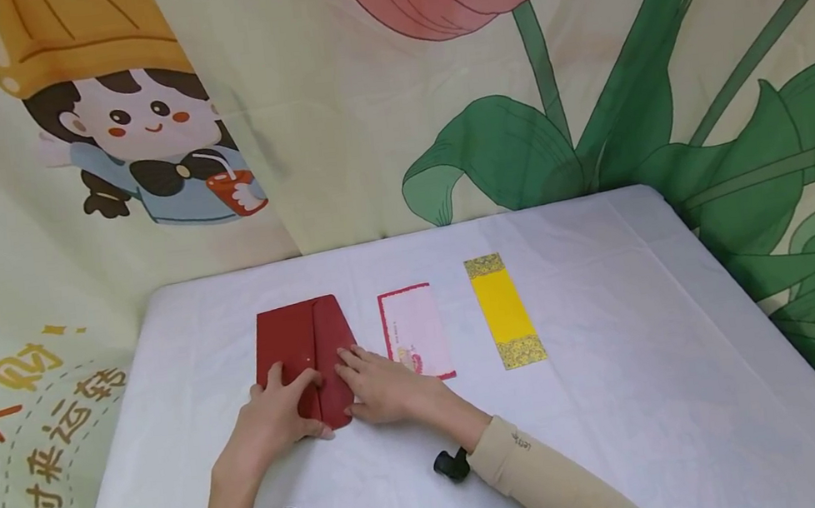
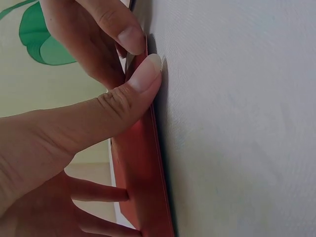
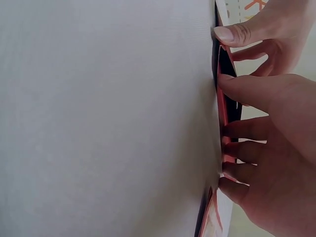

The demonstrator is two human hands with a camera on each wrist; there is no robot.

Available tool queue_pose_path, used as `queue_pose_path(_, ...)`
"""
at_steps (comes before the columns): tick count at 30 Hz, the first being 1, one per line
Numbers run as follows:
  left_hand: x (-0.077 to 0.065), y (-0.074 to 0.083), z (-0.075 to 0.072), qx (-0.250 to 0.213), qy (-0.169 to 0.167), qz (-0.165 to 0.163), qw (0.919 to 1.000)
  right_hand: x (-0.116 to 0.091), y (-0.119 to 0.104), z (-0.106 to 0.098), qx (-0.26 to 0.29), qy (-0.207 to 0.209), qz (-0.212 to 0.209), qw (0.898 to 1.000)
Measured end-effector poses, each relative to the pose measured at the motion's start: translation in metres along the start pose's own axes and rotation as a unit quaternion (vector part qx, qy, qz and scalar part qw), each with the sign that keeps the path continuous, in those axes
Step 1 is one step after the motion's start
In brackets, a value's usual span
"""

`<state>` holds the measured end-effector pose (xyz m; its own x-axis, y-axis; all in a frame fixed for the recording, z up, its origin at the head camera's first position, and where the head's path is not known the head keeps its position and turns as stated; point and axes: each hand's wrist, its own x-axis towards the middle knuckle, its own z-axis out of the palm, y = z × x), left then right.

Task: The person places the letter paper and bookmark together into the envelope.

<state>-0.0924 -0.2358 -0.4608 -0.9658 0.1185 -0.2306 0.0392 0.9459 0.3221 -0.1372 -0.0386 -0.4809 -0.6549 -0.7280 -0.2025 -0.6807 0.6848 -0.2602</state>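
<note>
The left hand point(image 1: 269, 419), fingers spread, is resting on the envelope point(image 1: 284, 335) while the right hand point(image 1: 386, 386), unclenched, is touching its flap point(image 1: 328, 326), where even pressure seems best.

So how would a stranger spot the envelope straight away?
Find the white table in front of the big flowery backdrop. In the head view, the envelope lies on the table's left half, touched by the left hand and right hand. It is plain dark red and wider than its neighbours, the pale pink card and the yellow strip.
</note>
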Motion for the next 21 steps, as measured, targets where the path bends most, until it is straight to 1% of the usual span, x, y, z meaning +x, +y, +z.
queue_pose_path(2, 0.0, 0.0, 0.0, 0.0, 0.0, 0.0, 1.0, -0.002, 0.0, -0.002, 0.007, -0.003, 0.0, 1.0)
queue_pose_path(4, 0.0, 0.0, -0.001, 0.0, -0.001, 0.0, 1.0, -0.005, 0.001, -0.003, 0.021, 0.002, 0.001, 1.0)
queue_pose_path(7, 0.0, 0.001, -0.001, -0.003, -0.001, -0.002, 1.0, -0.009, 0.004, -0.004, 0.041, 0.034, -0.004, 0.999)
queue_pose_path(11, 0.0, 0.002, -0.001, -0.008, 0.002, -0.002, 1.0, -0.016, 0.011, -0.002, 0.048, 0.089, -0.01, 0.995)
queue_pose_path(13, -0.001, 0.003, -0.001, -0.008, 0.003, -0.002, 1.0, -0.02, 0.014, -0.002, 0.049, 0.106, -0.002, 0.993)
queue_pose_path(21, -0.002, 0.004, -0.001, -0.018, 0.005, -0.007, 0.9998, -0.038, 0.024, -0.005, 0.063, 0.144, 0.044, 0.987)
